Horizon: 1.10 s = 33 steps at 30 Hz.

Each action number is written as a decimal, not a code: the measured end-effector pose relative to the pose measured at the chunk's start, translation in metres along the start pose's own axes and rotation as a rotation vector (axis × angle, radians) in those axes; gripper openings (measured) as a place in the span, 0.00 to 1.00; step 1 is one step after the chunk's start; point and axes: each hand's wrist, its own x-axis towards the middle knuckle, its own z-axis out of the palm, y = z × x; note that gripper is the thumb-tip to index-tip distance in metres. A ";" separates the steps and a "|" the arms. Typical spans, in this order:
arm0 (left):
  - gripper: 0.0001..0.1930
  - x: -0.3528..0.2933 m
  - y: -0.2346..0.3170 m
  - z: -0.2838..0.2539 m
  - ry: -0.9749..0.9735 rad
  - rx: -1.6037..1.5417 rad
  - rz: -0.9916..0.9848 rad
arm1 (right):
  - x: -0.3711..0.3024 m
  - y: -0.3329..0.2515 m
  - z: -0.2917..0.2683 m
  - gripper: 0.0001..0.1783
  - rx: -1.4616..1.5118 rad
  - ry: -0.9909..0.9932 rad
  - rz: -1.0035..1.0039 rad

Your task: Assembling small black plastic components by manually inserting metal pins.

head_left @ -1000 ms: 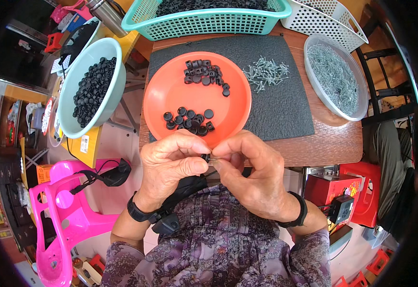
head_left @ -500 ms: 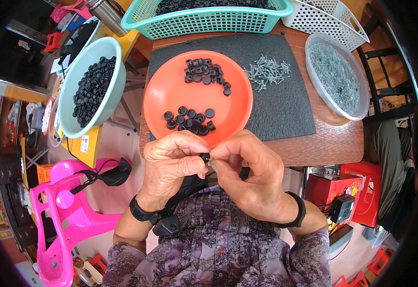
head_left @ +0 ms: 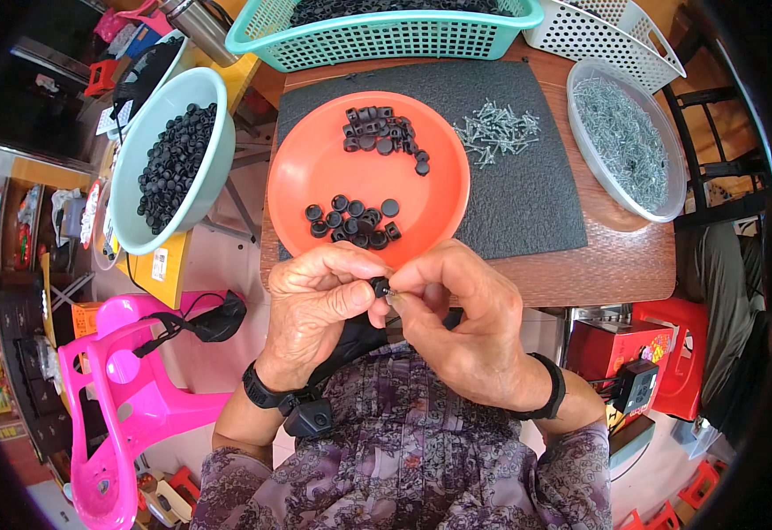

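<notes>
Your left hand (head_left: 315,296) clamped a small black part (head_left: 379,285) between thumb and finger; your right hand (head_left: 461,318), close beside it, pinched a thin metal piece (head_left: 391,293) against it, near the orange plate (head_left: 333,175).

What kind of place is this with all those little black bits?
Probably a small workshop, or a home room used as one: small black parts in an orange dish, a clear tub of metal pieces, and a pink plastic chair nearby.

Plate (head_left: 315,159) on mat (head_left: 531,208); basket (head_left: 386,50) behind
</notes>
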 end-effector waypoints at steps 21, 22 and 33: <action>0.08 -0.007 -0.006 0.006 0.036 0.309 0.212 | -0.003 0.003 0.003 0.10 0.056 0.012 0.120; 0.08 -0.008 -0.007 0.007 0.034 0.270 0.190 | -0.003 0.004 0.004 0.10 0.071 0.005 0.124; 0.10 -0.008 -0.005 0.009 0.119 0.144 0.131 | -0.003 0.009 0.007 0.07 0.150 0.051 0.090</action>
